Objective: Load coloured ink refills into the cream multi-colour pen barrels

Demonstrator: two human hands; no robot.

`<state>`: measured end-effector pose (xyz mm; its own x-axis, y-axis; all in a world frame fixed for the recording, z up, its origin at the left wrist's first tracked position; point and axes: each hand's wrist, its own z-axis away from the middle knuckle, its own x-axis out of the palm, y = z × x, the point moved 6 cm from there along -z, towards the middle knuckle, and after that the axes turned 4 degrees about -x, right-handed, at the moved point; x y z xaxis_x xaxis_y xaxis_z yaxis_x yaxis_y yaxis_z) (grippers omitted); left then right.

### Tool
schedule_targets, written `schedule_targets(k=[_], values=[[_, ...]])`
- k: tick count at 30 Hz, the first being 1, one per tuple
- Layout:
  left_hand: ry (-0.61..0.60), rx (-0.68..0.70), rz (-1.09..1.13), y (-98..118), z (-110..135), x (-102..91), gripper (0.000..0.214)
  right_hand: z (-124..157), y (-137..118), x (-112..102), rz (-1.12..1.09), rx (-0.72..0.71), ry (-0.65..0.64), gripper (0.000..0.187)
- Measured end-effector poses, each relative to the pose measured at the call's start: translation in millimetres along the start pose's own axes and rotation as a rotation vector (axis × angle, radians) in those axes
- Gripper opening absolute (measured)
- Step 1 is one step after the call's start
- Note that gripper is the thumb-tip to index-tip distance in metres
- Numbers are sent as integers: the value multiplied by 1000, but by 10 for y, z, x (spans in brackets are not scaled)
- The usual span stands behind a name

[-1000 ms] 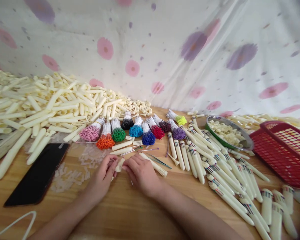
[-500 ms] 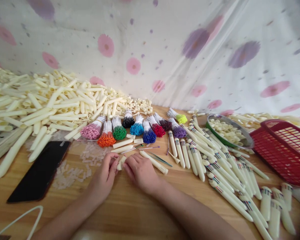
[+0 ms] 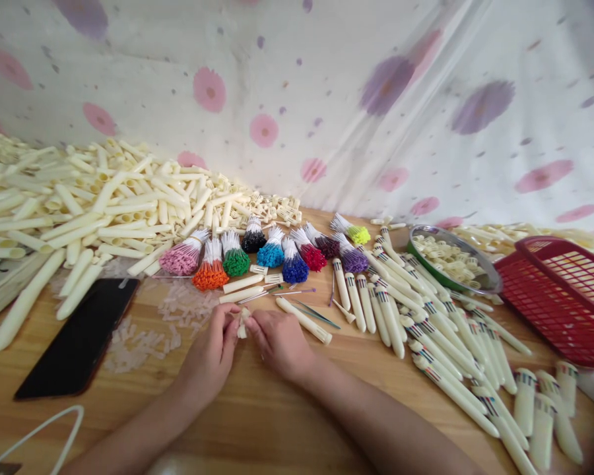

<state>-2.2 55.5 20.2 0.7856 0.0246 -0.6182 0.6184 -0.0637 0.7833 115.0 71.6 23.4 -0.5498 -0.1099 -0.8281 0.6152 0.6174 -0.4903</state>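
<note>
My left hand [image 3: 212, 354] and my right hand [image 3: 278, 343] meet over the wooden table [image 3: 257, 422], both pinched on a small cream pen part [image 3: 242, 324] held between the fingertips. Just behind the hands lie loose cream pen barrels [image 3: 304, 320] and thin refills [image 3: 297, 292]. Beyond them stand bundles of coloured refills [image 3: 272, 254], pink through orange, green, black, blue, red and purple.
A big heap of cream barrels [image 3: 94, 204] fills the left. A black phone [image 3: 79, 340] lies left of my hands beside clear small bits [image 3: 143, 340]. Rows of assembled pens [image 3: 440, 336] spread right, with a green bowl [image 3: 450, 260] and a red basket [image 3: 564, 297].
My hands have drawn closer together on the cream part, which now stands more upright between the fingertips. The view shifted slightly.
</note>
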Motion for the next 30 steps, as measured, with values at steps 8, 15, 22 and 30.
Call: schedule_targets(k=[8,15,22,30], values=[[-12,-12,41,-48,-4,33,17,29,-12,12,-49,-36,4,30],[-12,-46,54,-67,-7,38,17,42,-11,32,-34,-60,-11,24],[30,-19,59,-69,-17,29,15,54,-2,61,25,56,22,41],[32,17,36,-71,-25,26,14,19,-10,126,20,37,32,37]])
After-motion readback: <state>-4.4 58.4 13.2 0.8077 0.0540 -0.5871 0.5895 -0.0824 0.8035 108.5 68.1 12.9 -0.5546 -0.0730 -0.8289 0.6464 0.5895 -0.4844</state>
